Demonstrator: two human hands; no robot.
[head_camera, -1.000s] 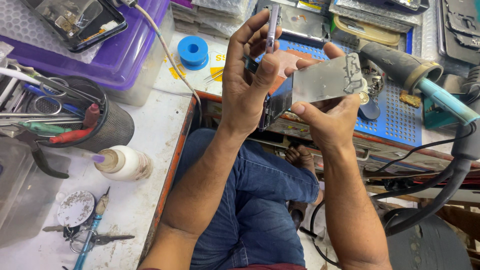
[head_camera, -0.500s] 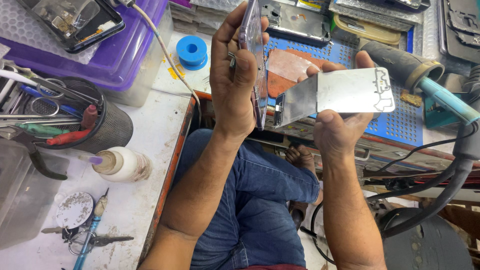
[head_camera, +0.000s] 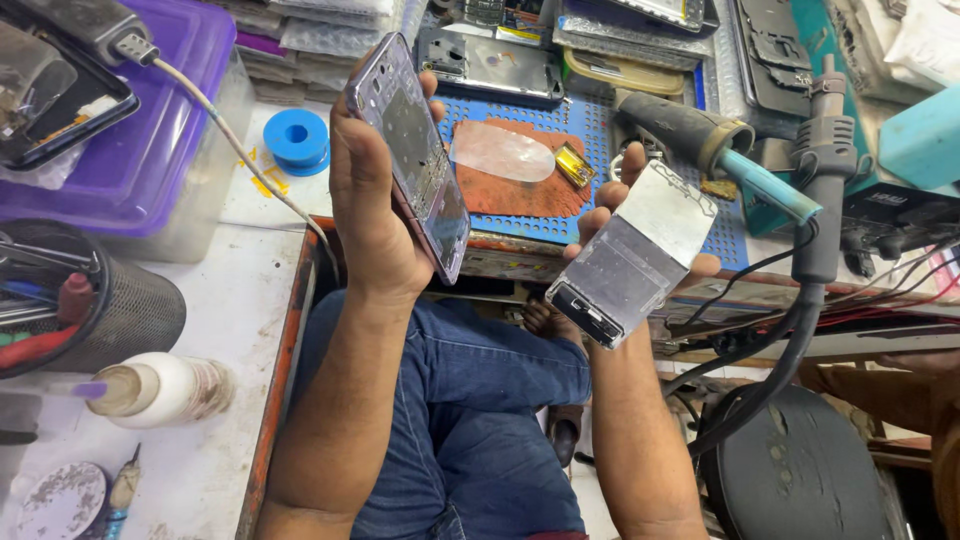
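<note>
- A phone (head_camera: 60, 85) with a dark glossy screen lies at 10 o'clock on the lid of a purple plastic box (head_camera: 150, 150); its frame is black.
- The left hand (head_camera: 375, 210) holds a phone frame (head_camera: 415, 150) near 12 o'clock, tilted on its edge, purple-pink at the rim; if a screen is fitted, I cannot tell.
- The right hand (head_camera: 625, 215) holds a silver rectangular display panel (head_camera: 635, 255) just right of centre, its metal back up.
- Flat clear packets (head_camera: 330, 30) are stacked at 12 o'clock, grey and transparent.
</note>
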